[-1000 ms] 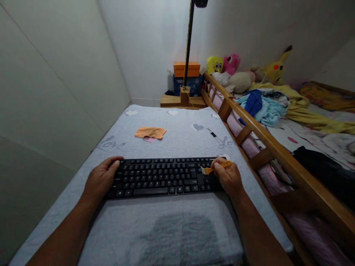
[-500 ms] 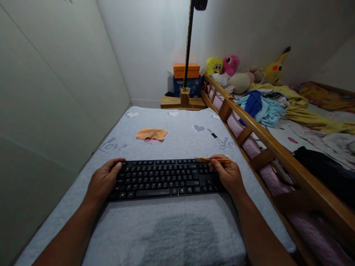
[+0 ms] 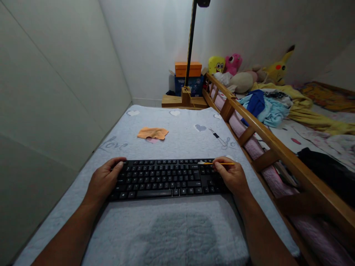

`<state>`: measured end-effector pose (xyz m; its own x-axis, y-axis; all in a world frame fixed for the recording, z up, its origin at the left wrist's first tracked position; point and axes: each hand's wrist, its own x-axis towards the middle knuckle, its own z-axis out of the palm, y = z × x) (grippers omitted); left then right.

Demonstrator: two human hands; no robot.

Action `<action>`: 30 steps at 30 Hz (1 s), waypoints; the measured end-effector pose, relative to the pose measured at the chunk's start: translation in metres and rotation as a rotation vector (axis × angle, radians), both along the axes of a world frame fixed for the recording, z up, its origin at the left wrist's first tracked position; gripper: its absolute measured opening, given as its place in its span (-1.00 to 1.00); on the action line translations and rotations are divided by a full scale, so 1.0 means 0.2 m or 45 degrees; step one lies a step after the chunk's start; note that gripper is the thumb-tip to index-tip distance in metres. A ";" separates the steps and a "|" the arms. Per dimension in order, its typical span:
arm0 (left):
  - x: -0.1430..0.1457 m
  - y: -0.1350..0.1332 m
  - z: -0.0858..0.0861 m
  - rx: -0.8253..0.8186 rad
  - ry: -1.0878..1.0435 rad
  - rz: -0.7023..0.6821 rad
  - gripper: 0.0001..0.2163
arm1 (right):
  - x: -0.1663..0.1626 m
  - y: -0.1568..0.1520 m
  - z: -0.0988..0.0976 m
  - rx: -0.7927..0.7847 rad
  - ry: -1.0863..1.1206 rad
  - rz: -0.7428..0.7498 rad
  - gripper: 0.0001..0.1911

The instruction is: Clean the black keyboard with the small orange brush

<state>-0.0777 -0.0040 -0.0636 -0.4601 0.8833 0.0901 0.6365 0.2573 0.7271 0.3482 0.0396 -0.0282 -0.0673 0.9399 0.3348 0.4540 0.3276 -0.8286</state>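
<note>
left hand [image 3: 104, 181] fingers curled on keyboard [image 3: 166, 178] left end; right hand [image 3: 233, 176] fingers pinch orange brush [image 3: 217, 163], level over far edge.

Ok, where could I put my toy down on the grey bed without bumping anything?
Bare sheet lies between the keyboard and the near edge. More lies between the keyboard and the orange cloth. It is crowded at the keyboard's ends, where the left hand grips it and the right hand holds a brush.
</note>
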 end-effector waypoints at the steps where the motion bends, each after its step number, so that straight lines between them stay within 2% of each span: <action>1: 0.00 0.00 0.00 0.004 0.000 0.000 -0.61 | 0.01 0.00 0.00 0.011 -0.019 -0.022 -0.78; 8: 0.01 0.00 0.02 0.003 0.005 0.007 -0.64 | 0.03 -0.03 0.02 0.073 -0.036 -0.141 -0.80; 15: 0.01 0.00 0.02 0.005 0.029 0.004 -0.66 | -0.08 -0.04 0.01 0.056 0.025 0.132 -0.79; 18: 0.01 0.00 0.02 0.001 0.020 0.002 -0.65 | -0.11 -0.04 0.01 0.034 0.014 0.179 -0.79; 30: 0.00 0.01 0.00 -0.007 0.002 0.001 -0.64 | -0.05 -0.03 0.00 0.170 -0.186 0.009 -0.82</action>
